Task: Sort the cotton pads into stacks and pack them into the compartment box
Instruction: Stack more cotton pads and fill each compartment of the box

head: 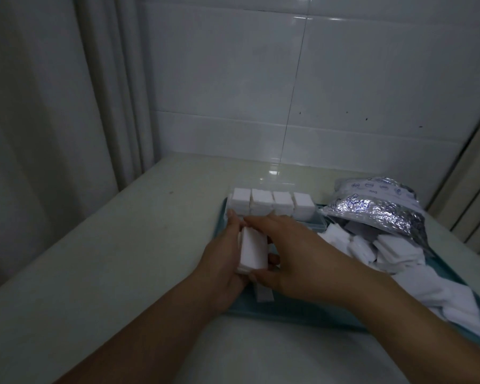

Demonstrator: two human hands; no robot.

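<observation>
Two bare hands meet over a teal tray (288,314) on a pale counter. Between them is a stack of white cotton pads (253,252), standing on edge, its long axis running from 6 toward 12 o'clock. The left hand (222,261) cups the stack's left face; the right hand (291,256) curls over its right side, thumb under the near end, so both hands are clamped on it. The clear compartment box (311,221) lies just beyond the fingertips at 12 o'clock, its far row holding four packed stacks. Loose pads (394,250) spill from a silver bag (377,209) at 3 o'clock.
</observation>
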